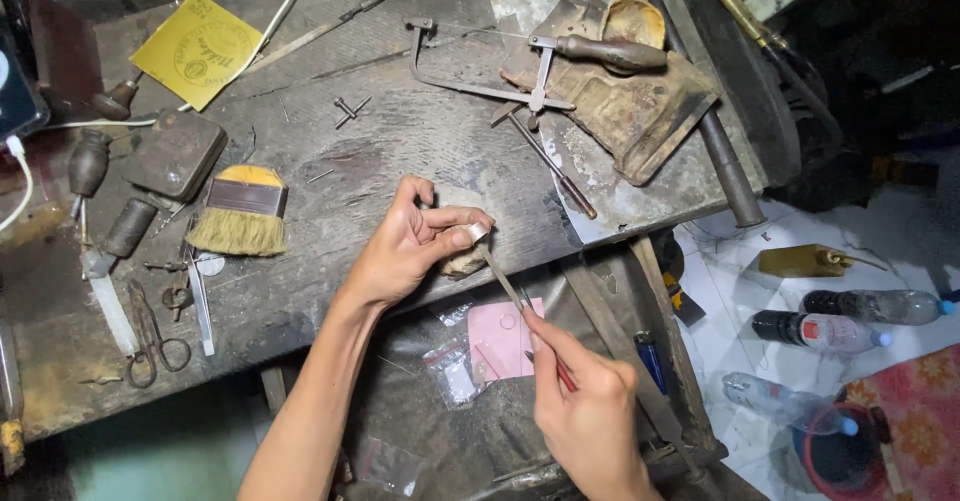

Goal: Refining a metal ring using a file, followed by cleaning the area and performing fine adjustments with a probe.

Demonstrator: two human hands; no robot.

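A worn, dark wooden surface (400, 151) fills most of the view, its near edge running above a slanted dark sheet (470, 411) that carries a pink paper (500, 336) and small clear plastic bags (452, 371). At the far right of the surface lies a stained leather pad (630, 101), with a saw frame (480, 71) resting partly on it. To the left lie a flat brush (240, 213) with pale bristles, a yellow paper sheet (195, 51) and a pair of scissors (150, 336). On the tiled floor at the right lie several plastic bottles (840, 331). The left hand (405, 251) is closed around a small silver ring (478, 232), pinched between thumb and fingers at the surface's near edge. The right hand (585, 401) grips a thin file (505, 281) by its red handle end; the file slants up to the ring, its tip touching it.
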